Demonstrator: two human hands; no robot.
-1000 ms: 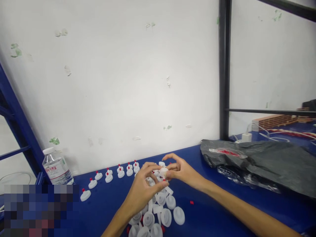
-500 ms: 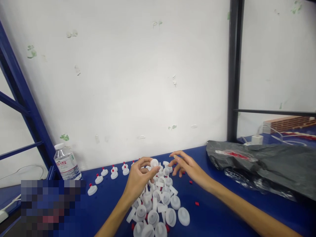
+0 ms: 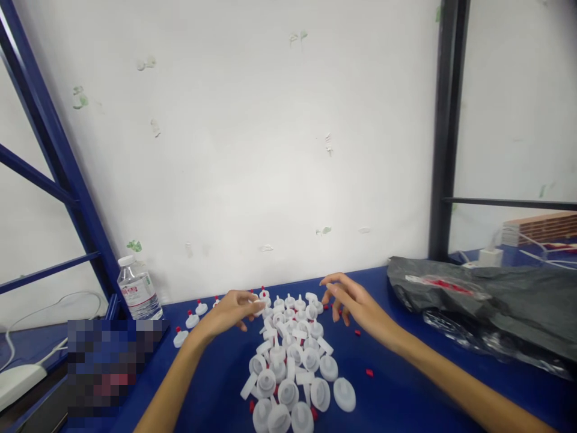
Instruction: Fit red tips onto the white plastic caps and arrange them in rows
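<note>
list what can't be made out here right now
In the head view:
Some red-tipped pieces: partly hidden by the left hand.
Nearest white pieces: cut off by the bottom edge.
Dark bag: cut off by the right edge.
Bottle: label's small print too small to read.
Lower left: whatever the pixel blocks cover.

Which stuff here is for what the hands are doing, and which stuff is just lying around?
Seems part of the job:
- white cap at the left hand's fingertips
- pile of white caps between it and the right hand
- loose red bits
- red-tipped caps standing left of the pile

Probably just lying around:
- clear bottle
- dark plastic bag
- white cables
</note>
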